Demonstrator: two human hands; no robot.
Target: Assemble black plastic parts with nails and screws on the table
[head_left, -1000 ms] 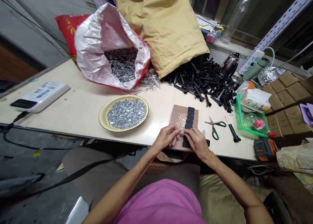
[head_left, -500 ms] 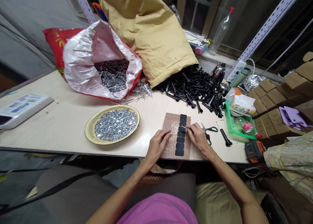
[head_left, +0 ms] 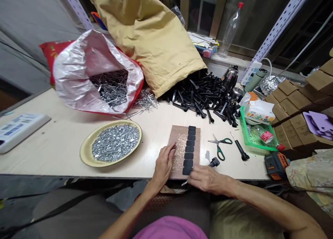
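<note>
A brown board (head_left: 196,141) with a column of black pads (head_left: 189,149) and a patch of small shiny bits lies at the table's near edge. My left hand (head_left: 163,166) rests flat on the board's left side, fingers stretched out. At the board's near right corner my right hand (head_left: 204,180) is pinched on a thin metal nail that pokes out leftward, below the table edge. A small black part (head_left: 214,161) lies just beyond that hand.
A yellow plate (head_left: 87,158) of small metal pieces sits left of the board. Behind are a white sack of nails (head_left: 78,75), a tan sack (head_left: 145,34) and a heap of black plastic parts (head_left: 205,96). Scissors (head_left: 220,145), a screwdriver (head_left: 240,150) and a green basket (head_left: 244,131) lie right.
My right hand has drawn back from the black pads to the board's near right corner, below the table edge. My left hand has stayed on the board, and the view has tilted upward.
</note>
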